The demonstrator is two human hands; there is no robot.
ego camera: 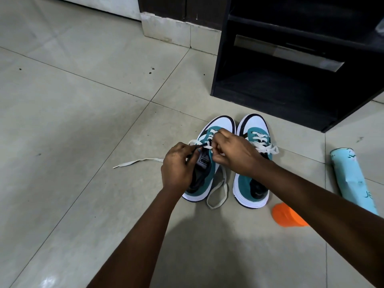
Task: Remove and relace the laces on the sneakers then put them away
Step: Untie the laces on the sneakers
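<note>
Sneakers (228, 163) lie side by side, toes pointing away, left hand (178, 165) and right hand (232, 152) pinching the left shoe's lace (217, 192).

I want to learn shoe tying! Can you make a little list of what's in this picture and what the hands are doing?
left sneaker: teal and white, on the floor, being laced
right sneaker: beside it, laced
lace: white, loose ends trailing on the tiles
left hand: pinching the lace at the tongue
right hand: pinching the lace near the top eyelets
shelf unit: black, behind the sneakers
</note>
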